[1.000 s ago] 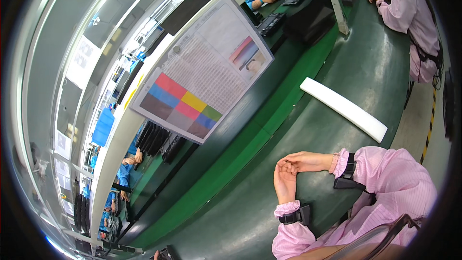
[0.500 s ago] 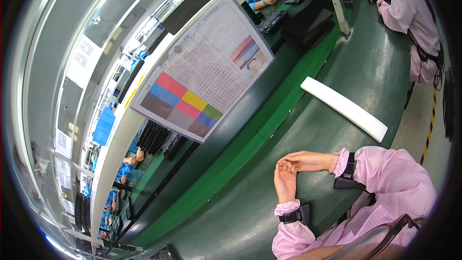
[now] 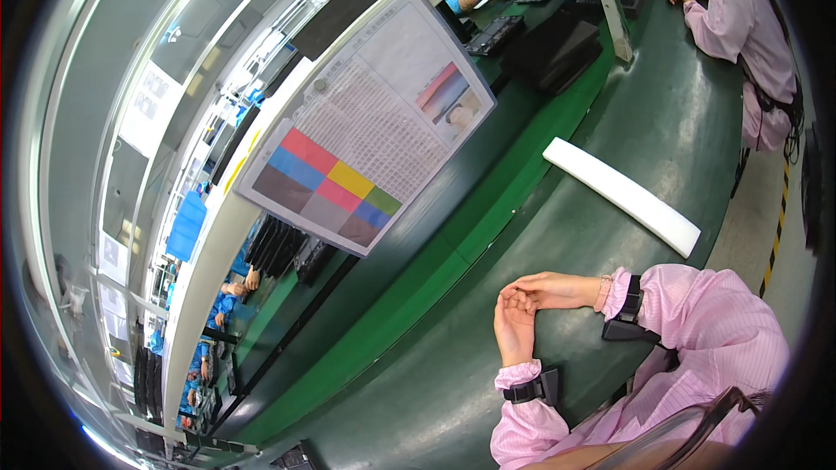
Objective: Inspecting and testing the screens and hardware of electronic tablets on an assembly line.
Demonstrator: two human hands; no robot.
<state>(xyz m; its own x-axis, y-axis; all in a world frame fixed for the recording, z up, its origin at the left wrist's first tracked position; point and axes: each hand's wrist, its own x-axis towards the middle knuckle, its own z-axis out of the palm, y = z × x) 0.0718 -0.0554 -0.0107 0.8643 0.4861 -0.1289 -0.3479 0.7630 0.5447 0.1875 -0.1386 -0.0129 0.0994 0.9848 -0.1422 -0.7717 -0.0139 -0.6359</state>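
Observation:
My left hand [image 3: 515,331] rests on the green tabletop [image 3: 418,383] with the palm turned up and the fingers loosely curled. From the right, my right hand [image 3: 562,290] meets it, its fingers stretched out and bent a little over the left fingertips. The hands touch at the fingers, and nothing shows between them. Both wrists carry a black strap with a dark block over pink striped sleeves. Farther off lies a long white foam-like bar [image 3: 623,198], apart from both hands.
A printed sheet with coloured squares [image 3: 366,122] hangs on the pale frame at left. Behind it runs a line with dark trays [image 3: 495,36] and a black bundle [image 3: 553,52]. A person in pink [image 3: 740,17] sits at the far right; people in blue work beyond the frame.
My hands stay in the same place. At the top, a blue-sleeved person's hands have shifted over the dark parts, and the black bundle on the line looks slightly changed.

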